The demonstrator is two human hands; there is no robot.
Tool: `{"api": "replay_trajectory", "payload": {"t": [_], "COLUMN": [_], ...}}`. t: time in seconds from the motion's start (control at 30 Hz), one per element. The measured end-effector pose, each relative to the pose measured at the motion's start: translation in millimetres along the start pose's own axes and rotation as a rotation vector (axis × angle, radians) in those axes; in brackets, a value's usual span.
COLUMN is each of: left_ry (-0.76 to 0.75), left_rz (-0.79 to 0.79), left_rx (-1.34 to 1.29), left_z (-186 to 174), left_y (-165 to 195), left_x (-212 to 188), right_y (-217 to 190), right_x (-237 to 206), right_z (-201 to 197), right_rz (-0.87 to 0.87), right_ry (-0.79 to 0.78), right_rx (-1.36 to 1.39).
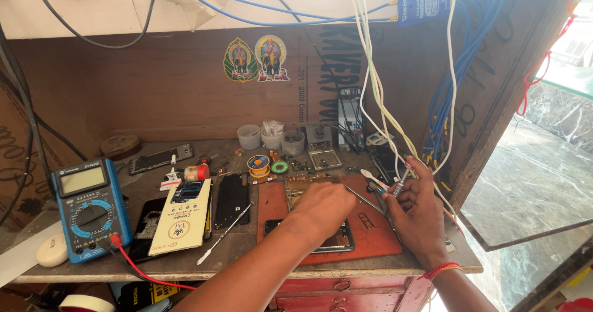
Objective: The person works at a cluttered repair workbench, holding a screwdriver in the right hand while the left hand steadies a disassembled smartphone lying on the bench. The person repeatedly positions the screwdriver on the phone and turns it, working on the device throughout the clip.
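Note:
My left hand rests knuckles-up on the red work mat, pressing down on an opened phone and a circuit board that its fingers partly hide. My right hand is at the mat's right edge, closed around a small screwdriver with a grey grip, and thin metal tweezers stick out leftward from under it toward my left hand. What the tool tips touch is hidden.
A blue multimeter with a red lead stands at the left. Phone parts, a cream card, a metal spudger, solder spools and small white cups cover the bench. Cables hang from above.

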State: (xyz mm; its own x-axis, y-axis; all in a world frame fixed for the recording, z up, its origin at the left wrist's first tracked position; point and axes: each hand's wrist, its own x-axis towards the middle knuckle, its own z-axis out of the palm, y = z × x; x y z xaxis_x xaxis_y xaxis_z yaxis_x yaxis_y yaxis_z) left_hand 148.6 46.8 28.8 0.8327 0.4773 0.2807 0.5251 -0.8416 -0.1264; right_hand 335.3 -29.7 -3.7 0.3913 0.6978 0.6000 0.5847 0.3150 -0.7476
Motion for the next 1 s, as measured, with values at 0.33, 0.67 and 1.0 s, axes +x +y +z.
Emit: {"api": "replay_trajectory", "payload": {"t": [0.33,0.67,1.0], "left_ry": [0.055,-0.031,0.067], "left_rz": [0.016,-0.076,-0.128], "left_rx": [0.014,-0.166,-0.207], "left_z": [5.6,-9.0,12.0], "left_y": [-1.1,-7.0,3.9], "left_x": [-4.4,7.6,34.0], "right_y": [1.7,4.7,2.9], "right_x": [0.8,-0.3,-0.1], "right_z": [0.2,1.5,0.9], "right_rz": [-0.011,0.005,0.023], "right_ry": [-0.004,0.002,-0.010], "right_rx": [-0.006,0.032,0.026]}}
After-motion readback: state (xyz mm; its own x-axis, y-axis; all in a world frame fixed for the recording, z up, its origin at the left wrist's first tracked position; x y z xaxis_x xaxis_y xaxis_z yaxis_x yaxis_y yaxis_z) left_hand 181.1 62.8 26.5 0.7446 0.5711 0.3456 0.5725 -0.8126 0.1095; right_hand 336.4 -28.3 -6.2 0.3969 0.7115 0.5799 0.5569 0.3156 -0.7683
